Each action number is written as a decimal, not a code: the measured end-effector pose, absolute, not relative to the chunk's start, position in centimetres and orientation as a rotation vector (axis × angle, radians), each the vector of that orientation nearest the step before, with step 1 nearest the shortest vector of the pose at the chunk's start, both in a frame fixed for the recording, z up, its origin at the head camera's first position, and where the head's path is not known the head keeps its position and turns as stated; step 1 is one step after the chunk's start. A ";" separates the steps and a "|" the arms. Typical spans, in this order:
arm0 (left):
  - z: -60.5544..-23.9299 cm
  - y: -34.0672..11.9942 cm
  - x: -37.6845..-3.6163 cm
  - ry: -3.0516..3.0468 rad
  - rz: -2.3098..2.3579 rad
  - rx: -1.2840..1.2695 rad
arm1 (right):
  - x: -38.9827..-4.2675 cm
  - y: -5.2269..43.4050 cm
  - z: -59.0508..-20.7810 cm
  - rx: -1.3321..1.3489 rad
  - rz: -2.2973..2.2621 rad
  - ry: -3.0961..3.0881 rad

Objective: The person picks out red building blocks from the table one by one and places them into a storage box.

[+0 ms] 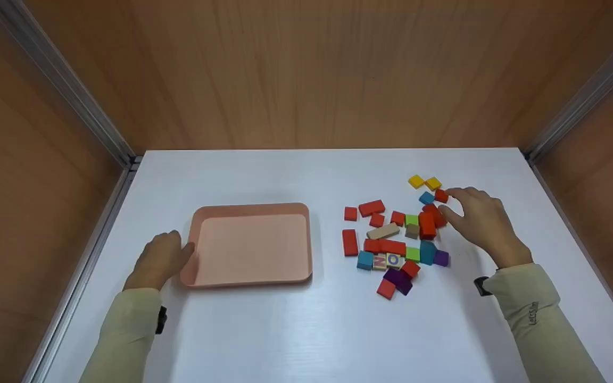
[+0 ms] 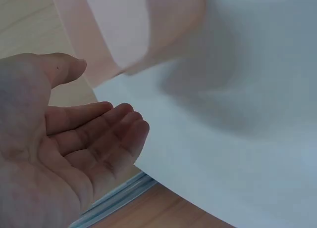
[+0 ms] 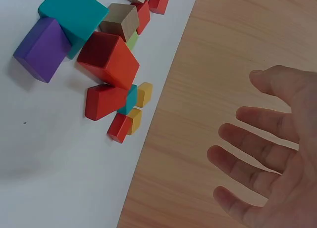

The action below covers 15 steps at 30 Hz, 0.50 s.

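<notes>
My left hand [image 1: 162,259] is beside the left edge of a pink rectangular tray [image 1: 248,283]. In the left wrist view its fingers [image 2: 104,144] are loosely bent, with nothing in them and a gap to the tray's corner. My right hand [image 1: 479,221] hovers at the right side of a scatter of coloured wooden blocks, fingers spread and holding nothing. Nearest to its fingertips in the head view are a small red block [image 1: 441,196] and a larger red block [image 1: 434,216]. A blue block [image 1: 427,198] and two yellow blocks, one of them the left yellow block [image 1: 416,181], lie just beyond.
Left of the right hand lie several red, green, tan and purple blocks, among them a teal block [image 1: 427,252], a purple block [image 1: 441,258] and a lettered block [image 1: 394,260]. Wooden panels [image 1: 328,74] wall in the white table [image 1: 285,335] at the back and sides.
</notes>
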<state>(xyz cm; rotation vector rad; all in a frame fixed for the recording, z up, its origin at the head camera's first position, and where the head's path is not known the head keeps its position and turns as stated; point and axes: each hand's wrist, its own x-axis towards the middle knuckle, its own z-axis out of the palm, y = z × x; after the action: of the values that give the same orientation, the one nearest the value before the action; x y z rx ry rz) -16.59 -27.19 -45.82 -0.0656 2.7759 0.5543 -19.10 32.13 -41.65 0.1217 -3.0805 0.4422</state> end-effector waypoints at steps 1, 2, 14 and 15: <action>-46.2 -27.3 -16.6 2.746 0.554 -0.089 | -19.0 32.2 -41.8 0.119 0.450 -3.082; -46.5 -27.4 -16.5 2.724 0.557 -0.107 | -19.0 32.3 -41.9 0.113 0.460 -3.087; -49.2 -27.1 -15.9 2.695 0.511 -0.125 | -18.8 33.0 -43.6 0.082 0.490 -3.101; -49.4 -27.0 -16.0 2.703 0.494 -0.116 | -18.8 33.1 -43.8 0.081 0.485 -3.096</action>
<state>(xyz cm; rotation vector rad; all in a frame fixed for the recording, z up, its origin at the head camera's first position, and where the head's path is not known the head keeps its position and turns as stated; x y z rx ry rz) -15.96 -26.97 -49.43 -0.1163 2.7032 0.4937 -18.78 33.11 -43.78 0.0808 -3.0962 0.4845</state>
